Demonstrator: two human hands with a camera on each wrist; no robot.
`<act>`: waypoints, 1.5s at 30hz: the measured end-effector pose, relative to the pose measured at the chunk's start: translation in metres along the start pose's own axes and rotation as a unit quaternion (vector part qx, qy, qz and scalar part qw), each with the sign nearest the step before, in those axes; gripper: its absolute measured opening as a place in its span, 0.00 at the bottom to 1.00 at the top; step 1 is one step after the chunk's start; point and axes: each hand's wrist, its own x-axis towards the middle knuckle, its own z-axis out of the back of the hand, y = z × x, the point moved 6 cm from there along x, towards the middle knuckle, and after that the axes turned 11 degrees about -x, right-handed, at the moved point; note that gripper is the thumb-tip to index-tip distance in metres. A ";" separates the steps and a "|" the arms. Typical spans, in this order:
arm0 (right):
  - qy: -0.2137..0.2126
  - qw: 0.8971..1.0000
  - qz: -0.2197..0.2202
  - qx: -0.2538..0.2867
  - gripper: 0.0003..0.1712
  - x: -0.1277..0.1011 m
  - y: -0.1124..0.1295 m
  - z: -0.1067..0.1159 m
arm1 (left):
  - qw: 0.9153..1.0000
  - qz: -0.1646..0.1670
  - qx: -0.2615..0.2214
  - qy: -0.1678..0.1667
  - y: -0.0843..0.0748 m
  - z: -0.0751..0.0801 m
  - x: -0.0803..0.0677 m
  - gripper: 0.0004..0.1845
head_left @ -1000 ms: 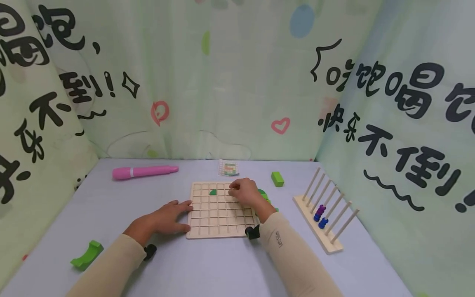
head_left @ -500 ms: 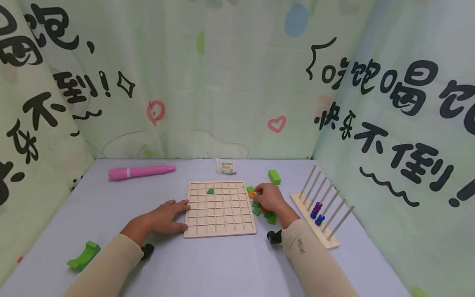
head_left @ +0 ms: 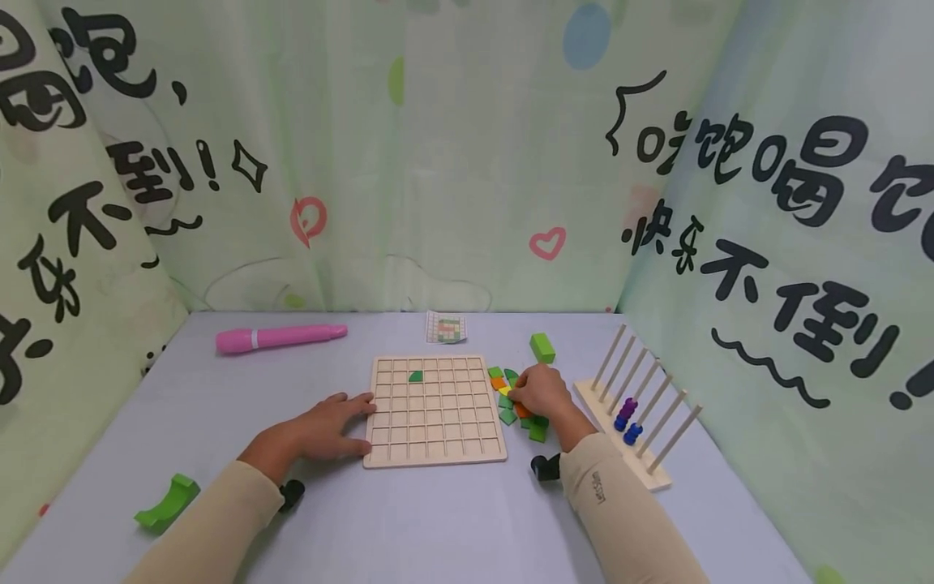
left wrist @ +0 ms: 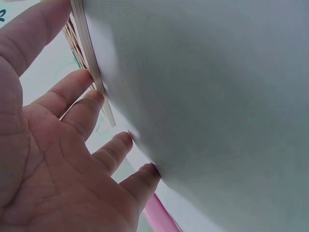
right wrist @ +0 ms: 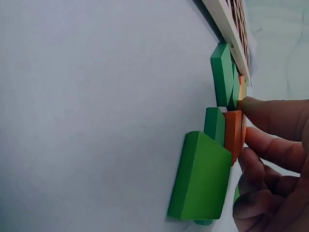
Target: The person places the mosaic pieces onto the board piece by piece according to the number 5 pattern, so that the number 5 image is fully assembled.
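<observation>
A wooden grid board (head_left: 438, 422) lies on the table with one green quarter-round tile (head_left: 416, 376) in its upper rows. My left hand (head_left: 324, 426) rests at the board's left edge, fingers spread; in the left wrist view the thumb and some fingertips touch that edge. To the right of the board, my right hand (head_left: 543, 393) reaches into a loose pile of green, orange and yellow tiles. In the right wrist view its thumb (right wrist: 270, 116) and index finger touch the pile by an orange tile (right wrist: 233, 135); whether they pinch one is hidden. A larger green tile (right wrist: 203, 179) lies nearer.
A patterned card (head_left: 446, 328) lies behind the board, and a pink pen-like stick (head_left: 284, 337) at the back left. A green block (head_left: 542, 348), a wooden peg rack (head_left: 620, 434) with blue and purple beads, and a green arch block (head_left: 169, 504) stand around. Printed curtains enclose the table.
My right hand has moved from over the board's upper right to the tile pile, then slightly lower and right within it. The left hand has stayed on the board's edge.
</observation>
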 end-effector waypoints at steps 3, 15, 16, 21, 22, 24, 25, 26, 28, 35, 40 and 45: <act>-0.002 1.000 -0.006 0.005 0.14 0.000 0.000 0.001 | 1.000 0.000 0.000 0.001 -0.001 0.000 0.000 0.43; -0.021 0.999 0.003 0.033 0.10 0.000 0.002 -0.001 | 1.000 -0.002 0.002 0.004 -0.003 0.001 -0.001 0.42; -0.020 0.999 0.004 0.036 0.10 -0.001 0.002 -0.001 | 1.000 -0.001 0.001 0.004 -0.002 0.001 -0.001 0.42; -0.015 0.998 0.009 0.055 0.10 -0.001 0.004 -0.001 | 1.000 -0.003 0.006 0.005 -0.001 0.001 0.000 0.42; -0.015 0.998 0.010 0.062 0.10 -0.001 0.005 -0.001 | 1.000 -0.002 0.007 0.005 0.000 0.001 0.000 0.42; -0.020 0.997 0.014 0.075 0.10 -0.001 0.007 -0.002 | 1.000 -0.001 0.008 0.005 0.001 0.001 0.002 0.42; -0.023 0.996 0.015 0.080 0.11 -0.002 0.008 -0.002 | 1.000 0.000 0.008 0.005 0.002 0.001 0.002 0.42; -0.026 0.996 0.016 0.085 0.11 -0.002 0.009 -0.001 | 1.000 -0.001 0.008 0.005 0.002 0.001 0.003 0.42; -0.030 0.995 0.015 0.095 0.11 -0.002 0.012 -0.001 | 1.000 -0.002 0.007 0.005 0.001 0.000 0.003 0.42; -0.009 0.989 0.025 0.145 0.10 -0.003 0.032 0.001 | 1.000 -0.004 0.000 0.004 -0.002 0.000 0.000 0.41; -0.003 0.986 0.059 0.157 0.09 -0.002 0.046 -0.002 | 1.000 0.000 -0.004 0.005 -0.005 0.001 -0.002 0.41; 0.005 0.982 0.084 0.170 0.07 -0.002 0.061 -0.005 | 1.000 0.001 -0.002 0.003 -0.005 0.002 -0.002 0.42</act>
